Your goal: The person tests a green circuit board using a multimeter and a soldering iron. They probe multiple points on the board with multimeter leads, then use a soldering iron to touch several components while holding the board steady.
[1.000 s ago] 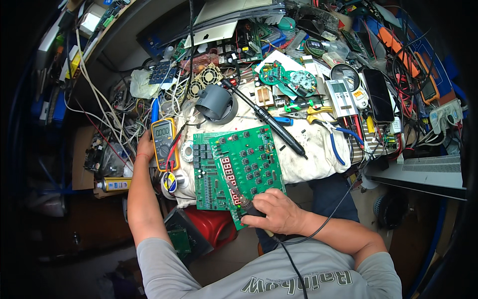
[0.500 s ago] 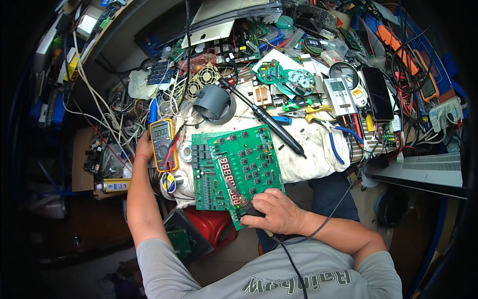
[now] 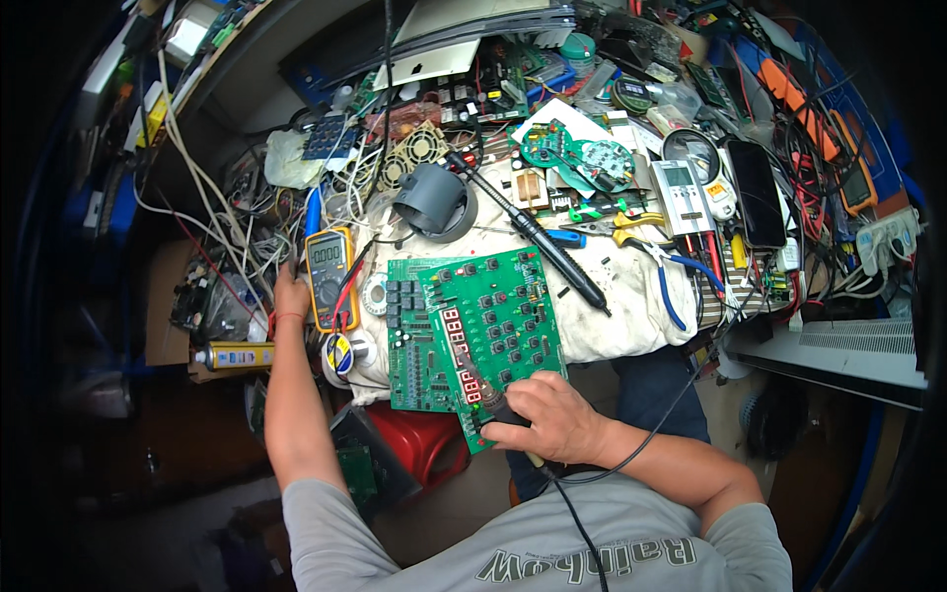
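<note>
My right hand (image 3: 552, 419) grips a soldering iron (image 3: 485, 400) with a black cord. Its thin front end lies over the red digit displays (image 3: 457, 345) of a green circuit board (image 3: 523, 296) with several black push buttons. Partly beneath that board, to the left, is a second green board (image 3: 409, 335) with black relays. My left hand (image 3: 290, 294) is beside a yellow multimeter (image 3: 329, 281); its fingers look closed around something thin and dark, too small to name. Red and black leads run from the meter. Right of it lies a solder reel (image 3: 375, 296).
A grey pipe fitting (image 3: 434, 202), a black solder sucker (image 3: 547, 242) and blue-handled pliers (image 3: 669, 286) rest on the pale cloth (image 3: 617, 335). Tangled wires (image 3: 232, 222) crowd the left. A phone (image 3: 755, 192) and round green boards (image 3: 582, 158) lie farther back. A red stool (image 3: 419, 444) stands below.
The view has shifted slightly, moving the bench things a little right in the picture. My left hand has moved up slightly beside the meter. My right hand still holds the iron over the board.
</note>
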The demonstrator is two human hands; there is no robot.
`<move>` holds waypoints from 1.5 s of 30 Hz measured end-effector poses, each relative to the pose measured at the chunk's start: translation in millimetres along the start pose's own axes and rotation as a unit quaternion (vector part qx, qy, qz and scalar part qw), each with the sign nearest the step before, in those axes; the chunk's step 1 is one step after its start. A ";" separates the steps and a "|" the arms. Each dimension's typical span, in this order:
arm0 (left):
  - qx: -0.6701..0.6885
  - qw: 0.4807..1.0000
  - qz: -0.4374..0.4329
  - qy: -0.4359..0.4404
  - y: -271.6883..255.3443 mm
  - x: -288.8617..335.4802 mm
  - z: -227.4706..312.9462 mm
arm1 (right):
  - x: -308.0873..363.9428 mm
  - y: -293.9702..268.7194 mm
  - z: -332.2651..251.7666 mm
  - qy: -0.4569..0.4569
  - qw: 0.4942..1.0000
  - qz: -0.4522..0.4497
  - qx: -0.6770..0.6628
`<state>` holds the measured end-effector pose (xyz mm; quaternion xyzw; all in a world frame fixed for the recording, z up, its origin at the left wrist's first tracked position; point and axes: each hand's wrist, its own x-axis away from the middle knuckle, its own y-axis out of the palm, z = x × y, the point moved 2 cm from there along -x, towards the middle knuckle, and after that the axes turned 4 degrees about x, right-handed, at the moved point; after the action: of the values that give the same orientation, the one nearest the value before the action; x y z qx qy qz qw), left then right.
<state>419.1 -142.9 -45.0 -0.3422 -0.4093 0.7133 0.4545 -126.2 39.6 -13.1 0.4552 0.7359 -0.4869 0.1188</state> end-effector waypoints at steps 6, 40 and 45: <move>0.231 0.960 0.124 -0.101 -37.7 165.1 110.8 | 0.9 -2.8 2.0 -0.006 1.000 0.013 -0.005; 0.302 0.951 0.030 0.065 6.8 330.8 296.3 | -19.8 -38.1 84.6 0.147 0.979 0.138 0.028; 0.309 0.949 0.029 0.057 9.3 331.2 296.4 | -26.9 -32.8 101.2 0.141 0.985 0.080 0.058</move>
<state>43.9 81.4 35.8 -0.2372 -0.1319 0.7971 0.5395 -164.2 -62.5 -26.9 0.5825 0.6774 -0.4484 0.0259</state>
